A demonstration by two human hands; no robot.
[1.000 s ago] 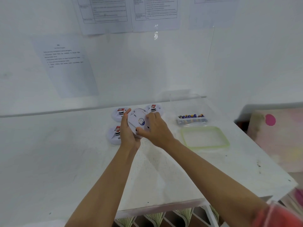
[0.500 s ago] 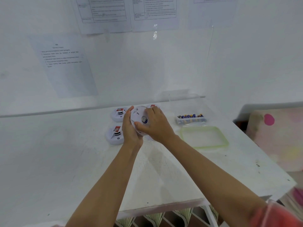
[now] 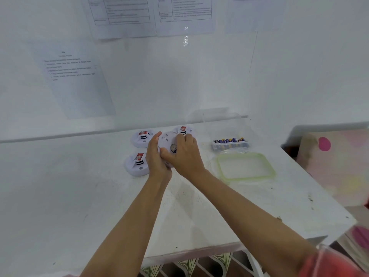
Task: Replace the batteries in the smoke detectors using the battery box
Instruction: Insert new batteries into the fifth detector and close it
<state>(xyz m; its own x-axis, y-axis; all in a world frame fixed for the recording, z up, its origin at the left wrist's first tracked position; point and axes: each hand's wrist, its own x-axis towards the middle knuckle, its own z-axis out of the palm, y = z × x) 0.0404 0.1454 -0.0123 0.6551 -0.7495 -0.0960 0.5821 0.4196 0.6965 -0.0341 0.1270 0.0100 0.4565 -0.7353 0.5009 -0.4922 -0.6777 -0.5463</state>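
Cannot see lower rim of smoke detector (image 3: 167,139) under left hand (image 3: 157,159) and right hand (image 3: 186,156); cannot read wall sheets (image 3: 75,82) above them.

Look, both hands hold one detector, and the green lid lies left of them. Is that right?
Not quite. The head view shows the lid lying right of the hands, in front of the battery box. The left hand and right hand do hold one detector.

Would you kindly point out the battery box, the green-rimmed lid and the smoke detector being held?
battery box (image 3: 230,146), head view, front wall.
lid (image 3: 246,166), head view, clear centre panel.
held smoke detector (image 3: 165,139), head view, white underside.
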